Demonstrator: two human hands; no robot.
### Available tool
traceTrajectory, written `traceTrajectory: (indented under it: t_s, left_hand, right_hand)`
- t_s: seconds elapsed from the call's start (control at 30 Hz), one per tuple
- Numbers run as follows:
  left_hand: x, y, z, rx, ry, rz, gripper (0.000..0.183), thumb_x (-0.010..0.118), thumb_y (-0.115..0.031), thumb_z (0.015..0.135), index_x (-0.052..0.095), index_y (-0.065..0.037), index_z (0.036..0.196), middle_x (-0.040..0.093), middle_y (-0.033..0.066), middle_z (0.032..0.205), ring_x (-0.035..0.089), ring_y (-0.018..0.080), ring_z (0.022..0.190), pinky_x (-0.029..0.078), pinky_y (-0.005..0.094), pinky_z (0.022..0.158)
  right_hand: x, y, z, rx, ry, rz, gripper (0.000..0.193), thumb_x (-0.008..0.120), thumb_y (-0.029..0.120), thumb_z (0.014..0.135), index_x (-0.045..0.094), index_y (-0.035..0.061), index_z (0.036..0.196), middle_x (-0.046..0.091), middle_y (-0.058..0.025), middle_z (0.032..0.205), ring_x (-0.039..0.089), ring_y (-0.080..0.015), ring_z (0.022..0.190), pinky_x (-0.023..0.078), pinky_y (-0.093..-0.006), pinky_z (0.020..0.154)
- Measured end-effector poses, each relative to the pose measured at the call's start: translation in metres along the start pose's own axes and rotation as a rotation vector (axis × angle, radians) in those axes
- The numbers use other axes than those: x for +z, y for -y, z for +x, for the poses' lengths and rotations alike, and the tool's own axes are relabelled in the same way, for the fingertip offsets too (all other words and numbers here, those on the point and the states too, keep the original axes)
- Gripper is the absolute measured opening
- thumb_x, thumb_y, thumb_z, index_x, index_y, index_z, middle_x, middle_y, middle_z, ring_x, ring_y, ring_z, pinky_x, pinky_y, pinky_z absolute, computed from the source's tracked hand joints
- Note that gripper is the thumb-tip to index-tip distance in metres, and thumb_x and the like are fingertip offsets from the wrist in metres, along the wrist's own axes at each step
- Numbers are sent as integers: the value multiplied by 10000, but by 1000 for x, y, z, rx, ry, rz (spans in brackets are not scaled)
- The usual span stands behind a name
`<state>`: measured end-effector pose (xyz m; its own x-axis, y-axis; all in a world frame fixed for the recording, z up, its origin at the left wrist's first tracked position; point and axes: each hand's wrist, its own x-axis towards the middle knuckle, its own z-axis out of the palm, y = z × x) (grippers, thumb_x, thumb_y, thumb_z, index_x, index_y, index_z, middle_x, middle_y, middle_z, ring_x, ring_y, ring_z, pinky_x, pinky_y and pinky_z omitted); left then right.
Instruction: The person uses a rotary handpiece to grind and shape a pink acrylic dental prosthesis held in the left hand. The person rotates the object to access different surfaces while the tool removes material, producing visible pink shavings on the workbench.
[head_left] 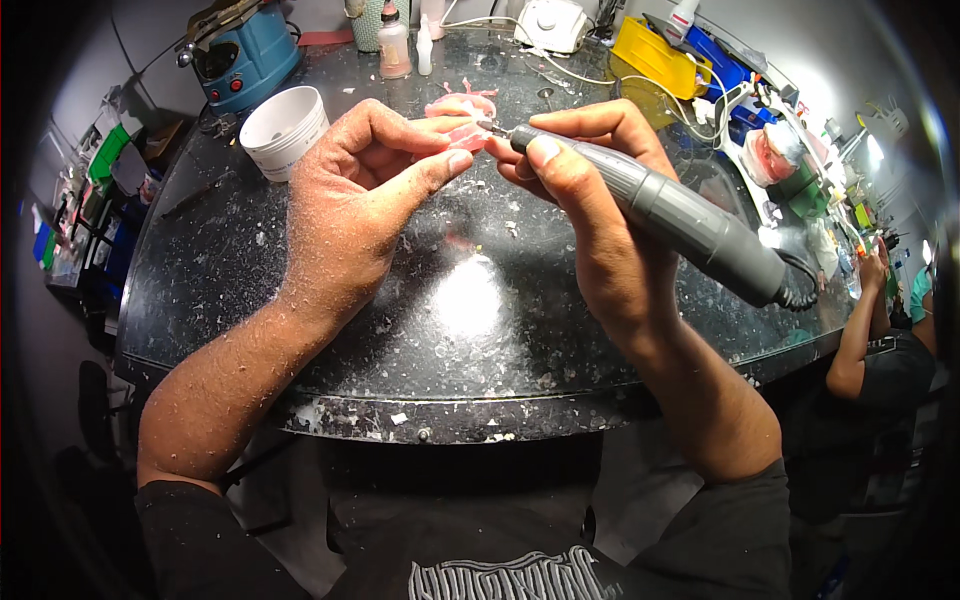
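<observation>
My left hand point(345, 205) pinches a small pink denture piece point(466, 137) between thumb and fingers, above the far middle of the dark table. White dust covers the back of this hand and its forearm. Wrapped round a dark grey rotary handpiece point(690, 225) is my right hand point(612, 225), the tool slanting down to the right toward its coiled cord. The handpiece's metal tip point(492, 127) meets the pink piece or comes very close; contact is too small to make out. Fingers of both hands nearly touch there. Just behind lies another pink piece point(462, 104) with thin branching strands.
A white tub point(284, 132) stands left of my left hand, with a blue machine point(243, 58) beyond. Bottles point(394, 45), a white control box point(552, 25) with a cable and a yellow bin point(660, 58) line the back. At far right, another person's arm point(862, 320) shows.
</observation>
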<state>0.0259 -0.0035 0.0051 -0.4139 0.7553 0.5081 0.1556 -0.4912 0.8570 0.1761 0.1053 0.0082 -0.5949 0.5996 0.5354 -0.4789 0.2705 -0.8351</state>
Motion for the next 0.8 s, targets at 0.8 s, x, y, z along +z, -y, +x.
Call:
traceTrajectory:
  t_s: [0.8]
  left_hand:
    - [1,-2,-1,-38,-5,-20,104,648,80,876,575,12,908,688,215,1093,613,262,1170,473,368,1046]
  right_hand:
    - [0,-1,0,-99,75,-60,181,626,71,943,548,-30,1072,672,-142,987,682,-174,934,551,-301,903]
